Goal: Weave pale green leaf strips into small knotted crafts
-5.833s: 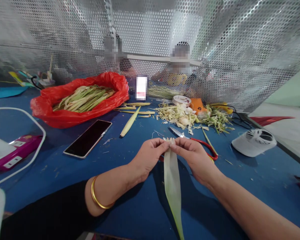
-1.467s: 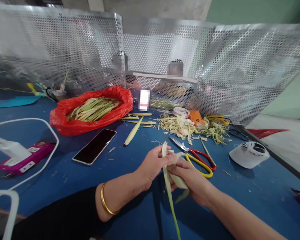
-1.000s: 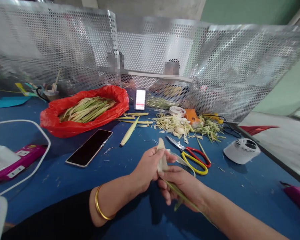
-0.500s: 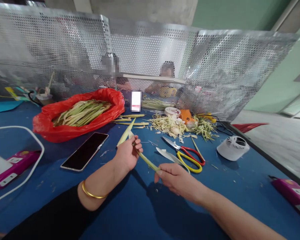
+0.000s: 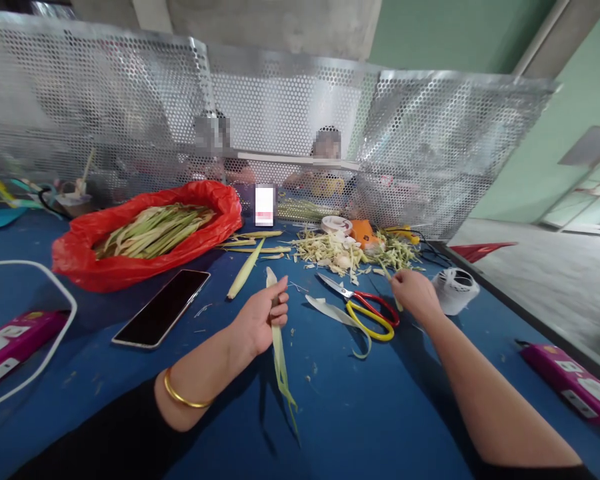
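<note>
My left hand [image 5: 263,313], a gold bangle on its wrist, is closed around a long pale-green leaf strip [image 5: 280,367]. The strip's split lower end hangs down over the blue table, and its pale tip shows above the fingers. Over on the right, fingers of my right hand [image 5: 416,293] pinch a thin green plant strip [image 5: 399,305], partly hidden by the hand. Between my hands lie scissors [image 5: 357,303] with one red and one yellow handle, beside a loose pale strip [image 5: 337,313]. A pointed pale-green husk piece [image 5: 245,270] lies beyond my left hand.
A red plastic bag [image 5: 80,257] of green strips stands at the left, behind a phone [image 5: 163,310]. A scrap pile [image 5: 330,250], a tape roll [image 5: 336,225] and a white twine spool [image 5: 457,292] are at right. A perforated metal screen [image 5: 280,93] stands behind; people sit beyond it.
My right hand has let go of the leaf strip's lower end and moved right, past the scissors, to a thin strip. My left hand still holds the leaf strip, whose end now hangs down.
</note>
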Demonstrator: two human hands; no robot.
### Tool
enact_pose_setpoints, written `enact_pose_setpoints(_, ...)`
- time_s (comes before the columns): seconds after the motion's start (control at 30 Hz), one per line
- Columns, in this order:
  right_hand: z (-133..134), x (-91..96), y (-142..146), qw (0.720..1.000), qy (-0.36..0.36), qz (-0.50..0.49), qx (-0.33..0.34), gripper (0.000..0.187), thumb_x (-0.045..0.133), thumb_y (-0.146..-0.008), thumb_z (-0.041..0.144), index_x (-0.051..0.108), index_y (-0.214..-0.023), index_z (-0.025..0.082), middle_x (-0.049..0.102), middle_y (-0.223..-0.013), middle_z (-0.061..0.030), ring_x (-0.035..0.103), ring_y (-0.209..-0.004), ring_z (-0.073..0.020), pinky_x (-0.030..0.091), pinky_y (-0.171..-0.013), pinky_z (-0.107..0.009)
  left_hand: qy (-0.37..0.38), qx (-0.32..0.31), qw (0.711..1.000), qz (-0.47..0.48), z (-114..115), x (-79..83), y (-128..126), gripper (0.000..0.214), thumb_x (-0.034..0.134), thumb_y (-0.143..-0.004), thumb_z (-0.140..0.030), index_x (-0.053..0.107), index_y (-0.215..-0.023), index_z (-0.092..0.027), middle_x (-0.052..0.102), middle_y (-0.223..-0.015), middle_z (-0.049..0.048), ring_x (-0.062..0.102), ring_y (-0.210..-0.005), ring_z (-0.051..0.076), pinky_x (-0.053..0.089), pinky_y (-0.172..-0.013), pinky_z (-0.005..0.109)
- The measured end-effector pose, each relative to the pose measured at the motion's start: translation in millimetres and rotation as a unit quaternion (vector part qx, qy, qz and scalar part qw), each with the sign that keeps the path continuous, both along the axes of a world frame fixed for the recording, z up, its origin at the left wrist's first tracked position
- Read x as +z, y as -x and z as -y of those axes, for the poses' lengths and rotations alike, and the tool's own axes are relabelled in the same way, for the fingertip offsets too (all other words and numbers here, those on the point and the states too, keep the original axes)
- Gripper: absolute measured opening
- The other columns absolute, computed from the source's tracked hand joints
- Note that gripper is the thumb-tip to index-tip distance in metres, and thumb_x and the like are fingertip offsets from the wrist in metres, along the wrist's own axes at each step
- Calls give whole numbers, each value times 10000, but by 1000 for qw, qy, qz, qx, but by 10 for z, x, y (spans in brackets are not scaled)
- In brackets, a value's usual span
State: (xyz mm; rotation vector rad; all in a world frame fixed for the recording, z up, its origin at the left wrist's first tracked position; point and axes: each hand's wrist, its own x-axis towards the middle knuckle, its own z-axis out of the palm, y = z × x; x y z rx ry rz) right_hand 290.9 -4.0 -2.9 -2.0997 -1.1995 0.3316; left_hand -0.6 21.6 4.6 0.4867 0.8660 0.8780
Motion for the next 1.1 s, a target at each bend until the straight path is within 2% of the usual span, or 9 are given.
enact_pose_setpoints(0.2,181,196,517,961,-94,-214,151,347,629,-712,534,589,-732,190,658,-711,-42,607,-587,-144,506,-604,-285,-24,-112,992,-54,129,26,-40,167,525,-903,-190,635,-831,-88,427,-579,-71,205,-341,-19,112,-344,136)
enact_pose_setpoints(0.3,297,171,827,866,-104,-430,234,329,773,-650,453,614,-718,172,655,-668,-21,608,-576,-112,490,-587,-236,-70,-170,979,-90,224,20,-74,229,620,-852,-310,668,-872,-87,557,-692,-16,228,-364,-26,82,-362,153)
enact_pose_setpoints(0.43,367,82,1046,850,-106,-441,268,270,774,-700,395,649,-788,172,686,-721,-22,637,-647,-127,485,-627,-239,-118,-229,961,-103,298,-4,-88,390,722,-723,-468,681,-834,-96,625,-732,27,249,-385,-14,75,-391,190)
enact_pose_setpoints(0.67,369,78,1025,900,-183,-332,217,261,733,-744,403,660,-672,162,612,-695,-14,506,-529,-93,432,-521,-237,-109,-214,965,-102,263,-68,-83,297,736,-731,-383,682,-751,-92,504,-585,-42,199,-381,-7,86,-390,192)
enact_pose_setpoints(0.83,476,89,1027,921,-315,-114,197,170,598,-874,333,701,-846,200,677,-779,-53,625,-641,-169,510,-605,-297,-12,-197,980,11,226,-48,-107,312,647,-833,-402,684,-889,-97,493,-677,-23,232,-394,-10,120,-364,149)
enact_pose_setpoints(0.9,521,66,1040,900,-343,54,265,157,560,-901,244,715,-916,220,713,-825,-65,659,-694,-180,519,-647,-303,3,-187,981,45,217,-36,-111,256,605,-872,-343,678,-887,-98,495,-694,-13,271,-394,-7,152,-356,139)
enact_pose_setpoints(0.97,547,36,1056,843,-361,211,339,202,553,-896,146,712,-996,219,737,-875,-73,679,-759,-181,510,-693,-300,-4,-174,982,70,215,-35,-114,237,552,-908,-299,675,-867,-101,499,-694,-6,311,-396,2,187,-352,140)
enact_pose_setpoints(1.03,552,11,1078,788,-363,313,387,249,556,-881,86,690,-1065,187,742,-930,-87,683,-822,-188,491,-710,-300,-22,-159,984,80,217,-46,-120,254,504,-934,-273,675,-861,-101,513,-690,0,362,-409,15,229,-356,143)
enact_pose_setpoints(1.1,548,-1,1107,759,-349,364,412,245,541,-890,81,675,-1080,156,737,-909,-90,672,-792,-182,464,-671,-297,-34,-140,987,77,214,-62,-131,270,479,-946,-260,670,-842,-100,547,-704,11,418,-433,28,280,-372,149)
